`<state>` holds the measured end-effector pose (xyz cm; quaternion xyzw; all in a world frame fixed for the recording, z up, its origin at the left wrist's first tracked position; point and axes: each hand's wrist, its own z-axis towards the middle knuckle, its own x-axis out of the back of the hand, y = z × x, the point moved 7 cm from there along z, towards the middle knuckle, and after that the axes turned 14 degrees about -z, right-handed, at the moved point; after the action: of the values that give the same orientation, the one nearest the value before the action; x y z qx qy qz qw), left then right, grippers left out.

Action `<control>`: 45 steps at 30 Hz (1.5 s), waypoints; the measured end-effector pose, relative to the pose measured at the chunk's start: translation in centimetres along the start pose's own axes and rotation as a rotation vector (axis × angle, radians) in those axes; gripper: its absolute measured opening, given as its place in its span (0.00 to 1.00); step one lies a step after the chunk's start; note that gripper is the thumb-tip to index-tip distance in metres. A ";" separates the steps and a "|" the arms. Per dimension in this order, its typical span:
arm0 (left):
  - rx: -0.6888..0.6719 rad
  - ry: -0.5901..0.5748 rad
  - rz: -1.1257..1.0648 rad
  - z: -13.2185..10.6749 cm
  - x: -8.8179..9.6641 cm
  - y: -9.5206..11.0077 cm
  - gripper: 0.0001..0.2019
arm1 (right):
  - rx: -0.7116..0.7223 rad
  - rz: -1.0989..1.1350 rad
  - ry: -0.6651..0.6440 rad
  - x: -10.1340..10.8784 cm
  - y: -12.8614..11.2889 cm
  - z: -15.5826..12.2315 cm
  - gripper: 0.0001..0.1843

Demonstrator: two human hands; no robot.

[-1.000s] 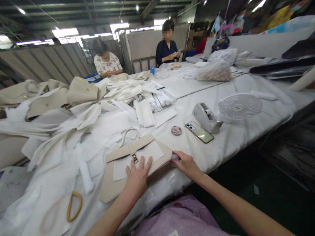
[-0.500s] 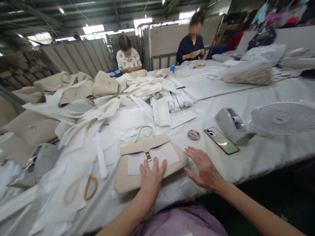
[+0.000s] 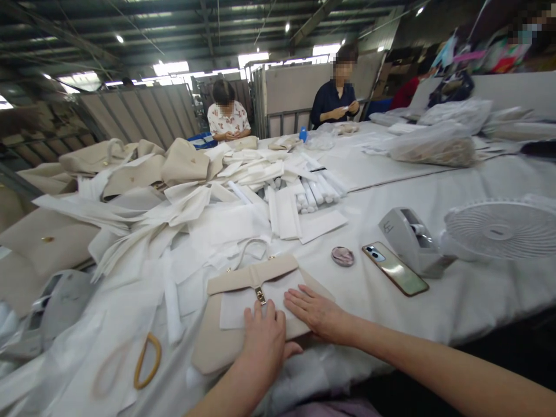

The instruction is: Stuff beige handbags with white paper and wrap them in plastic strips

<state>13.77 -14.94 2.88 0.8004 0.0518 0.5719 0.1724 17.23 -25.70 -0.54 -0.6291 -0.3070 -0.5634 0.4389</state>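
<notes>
A cream handbag (image 3: 217, 339) lies flat in front of me, its flap toward the far side and a gold clasp (image 3: 260, 295) at the flap's middle. Its thin handle (image 3: 252, 244) rests on the table beyond it. A white sheet (image 3: 232, 313) sits on the bag's front, tucked partly beneath the flap. Just below the clasp, my left hand (image 3: 266, 336) presses on the sheet with its fingers out. My right hand (image 3: 319, 313) lies flat on the right part of the sheet and bag, fingers stretched. Neither hand grips anything.
White paper (image 3: 230, 214) and cream bags (image 3: 185, 162) pile up at left and centre. To the right are a phone (image 3: 395, 269), a round tin-like item (image 3: 343, 256), a tape dispenser (image 3: 412, 240) and a fan (image 3: 499, 229). A yellow ring-shaped handle (image 3: 147, 362) lies left. Two people work opposite.
My right hand has moved left from beside the bag's right edge onto the sheet. My left hand stays on the bag. The view has tilted slightly upward.
</notes>
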 end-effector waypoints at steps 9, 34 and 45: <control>-0.319 0.020 -0.134 2.2 -3.6 -0.2 0.43 | -0.029 0.378 -0.029 3.9 0.1 0.5 0.35; -0.530 0.715 0.185 2.0 -2.7 0.5 0.49 | -0.477 0.415 -0.092 0.6 15.3 14.0 0.12; -0.519 0.791 0.142 2.1 -2.8 0.3 0.48 | -0.451 0.370 -0.069 1.8 14.7 13.5 0.17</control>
<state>14.72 -16.49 -0.13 0.4536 -0.0857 0.8368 0.2943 36.44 -20.06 -1.54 -0.7747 -0.0687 -0.5061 0.3727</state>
